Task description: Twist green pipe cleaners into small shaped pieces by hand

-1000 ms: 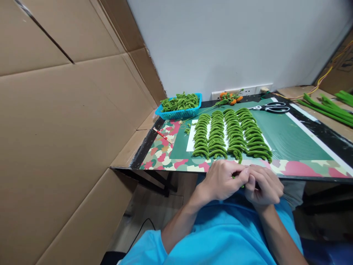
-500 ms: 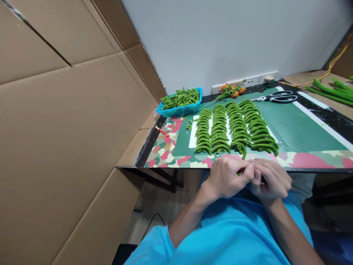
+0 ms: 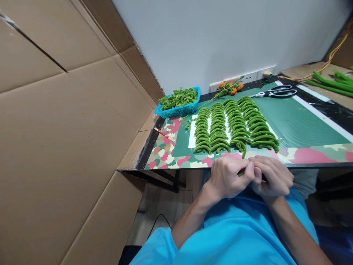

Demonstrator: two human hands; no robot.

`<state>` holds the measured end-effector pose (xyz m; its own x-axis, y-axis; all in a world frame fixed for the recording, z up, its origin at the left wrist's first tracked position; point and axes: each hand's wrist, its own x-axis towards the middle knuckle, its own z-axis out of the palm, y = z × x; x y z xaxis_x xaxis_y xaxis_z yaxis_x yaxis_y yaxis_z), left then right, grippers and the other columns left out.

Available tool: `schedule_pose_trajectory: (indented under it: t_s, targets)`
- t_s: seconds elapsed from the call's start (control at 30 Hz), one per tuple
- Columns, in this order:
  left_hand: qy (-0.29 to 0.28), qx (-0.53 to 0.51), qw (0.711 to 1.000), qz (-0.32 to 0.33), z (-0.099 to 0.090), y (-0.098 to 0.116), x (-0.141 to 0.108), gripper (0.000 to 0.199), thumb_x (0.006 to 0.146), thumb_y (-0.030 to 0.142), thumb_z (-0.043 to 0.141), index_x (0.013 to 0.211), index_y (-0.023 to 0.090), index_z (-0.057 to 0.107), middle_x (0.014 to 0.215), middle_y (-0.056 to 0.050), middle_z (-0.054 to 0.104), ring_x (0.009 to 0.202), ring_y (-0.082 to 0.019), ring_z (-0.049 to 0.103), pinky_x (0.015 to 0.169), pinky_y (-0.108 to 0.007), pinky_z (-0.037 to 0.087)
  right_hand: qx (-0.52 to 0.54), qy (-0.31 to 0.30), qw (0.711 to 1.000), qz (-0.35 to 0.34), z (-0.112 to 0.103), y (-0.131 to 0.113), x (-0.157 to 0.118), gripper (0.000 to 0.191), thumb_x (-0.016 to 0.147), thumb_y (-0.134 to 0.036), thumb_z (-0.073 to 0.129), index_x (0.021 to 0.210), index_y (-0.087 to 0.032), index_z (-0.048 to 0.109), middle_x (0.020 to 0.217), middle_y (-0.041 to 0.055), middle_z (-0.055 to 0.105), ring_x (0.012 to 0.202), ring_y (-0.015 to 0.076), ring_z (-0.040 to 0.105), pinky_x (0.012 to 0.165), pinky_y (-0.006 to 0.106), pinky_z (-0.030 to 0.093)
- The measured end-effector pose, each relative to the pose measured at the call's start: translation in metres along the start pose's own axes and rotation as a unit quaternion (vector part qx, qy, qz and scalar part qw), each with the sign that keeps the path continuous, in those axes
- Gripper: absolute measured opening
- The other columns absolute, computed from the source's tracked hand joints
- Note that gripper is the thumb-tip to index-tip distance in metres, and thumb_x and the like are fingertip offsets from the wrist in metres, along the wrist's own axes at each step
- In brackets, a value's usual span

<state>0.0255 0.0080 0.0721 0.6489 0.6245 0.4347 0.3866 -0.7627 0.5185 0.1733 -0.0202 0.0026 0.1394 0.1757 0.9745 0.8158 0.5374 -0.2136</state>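
My left hand and my right hand meet at the table's front edge, fingers curled and fingertips pressed together. A bit of green fuzzy stem shows inside my left hand; the rest of it is hidden. What my right hand holds, if anything, cannot be made out. Just beyond them, several curved green fuzzy pieces lie in columns on a white sheet. One curled piece at the near end of a column points down toward my hands.
On the green mat lie black-handled scissors and an orange-and-green flower bunch. A blue basket of green pieces stands back left, a red-and-white strip nearer. Long green stems lie far right; cardboard walls the left.
The view has tilted slightly. Both hands keep nearly the same closed pose, fingertips together, and the green pieces on the sheet look unchanged.
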Motion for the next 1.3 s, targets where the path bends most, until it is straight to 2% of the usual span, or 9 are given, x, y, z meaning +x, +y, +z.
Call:
schedule_pose_trajectory:
  t_s: [0.13,0.23,0.43,0.63,0.87,1.3]
  targets:
    - [0.013,0.021,0.999,0.020,0.002,-0.001,-0.001,0.050,0.109,0.035,0.045,0.066,0.019,0.063,0.061,0.000,0.064,0.057,-0.011,0.054,0.060,-0.028,0.037,0.004,0.004,1.000,0.000,0.000,-0.001,0.001,0.015,0.090,-0.008,0.065,0.096,-0.019,0.073,0.082,0.0019,0.078,0.071,0.0175,0.075,0.075,0.032,0.063]
    - [0.042,0.032,0.998,0.042,0.005,-0.002,-0.001,0.048,0.108,0.032,0.046,0.064,0.019,0.061,0.060,0.000,0.064,0.055,-0.011,0.055,0.059,-0.028,0.036,0.008,0.005,1.000,0.001,0.001,0.000,0.000,0.015,0.090,-0.008,0.065,0.096,-0.018,0.073,0.082,0.0025,0.079,0.071,0.0179,0.075,0.075,0.032,0.063]
    - [0.109,0.060,0.988,0.090,0.013,-0.004,-0.002,0.046,0.105,0.029,0.049,0.060,0.020,0.058,0.054,0.002,0.060,0.050,-0.010,0.051,0.055,-0.029,0.036,0.011,0.006,1.000,0.002,0.000,-0.001,0.002,0.016,0.091,-0.007,0.065,0.096,-0.020,0.074,0.083,0.0013,0.080,0.072,0.0177,0.076,0.074,0.031,0.064]
    - [0.138,0.101,0.976,0.137,0.020,-0.008,-0.004,0.040,0.100,0.024,0.053,0.060,0.021,0.056,0.051,0.003,0.054,0.050,-0.011,0.051,0.058,-0.028,0.040,0.020,-0.003,1.000,0.004,-0.001,-0.002,0.004,0.018,0.091,-0.006,0.063,0.100,-0.018,0.074,0.082,0.0034,0.080,0.071,0.0188,0.076,0.072,0.032,0.064]
    - [0.188,0.093,0.963,0.170,0.023,-0.009,-0.004,0.041,0.101,0.023,0.050,0.060,0.022,0.052,0.051,0.004,0.053,0.049,-0.011,0.047,0.057,-0.031,0.035,0.015,-0.002,1.000,0.002,-0.001,-0.003,0.004,0.018,0.092,-0.007,0.062,0.101,-0.017,0.074,0.082,0.0038,0.080,0.072,0.0189,0.077,0.072,0.032,0.064]
    - [0.214,0.101,0.951,0.201,0.023,-0.010,-0.007,0.043,0.099,0.021,0.053,0.058,0.024,0.042,0.048,0.003,0.049,0.048,-0.013,0.039,0.055,-0.036,0.023,0.017,0.004,1.000,0.004,-0.001,0.000,0.000,0.016,0.097,-0.014,0.062,0.103,-0.018,0.076,0.082,0.0038,0.080,0.072,0.0195,0.077,0.075,0.034,0.066]
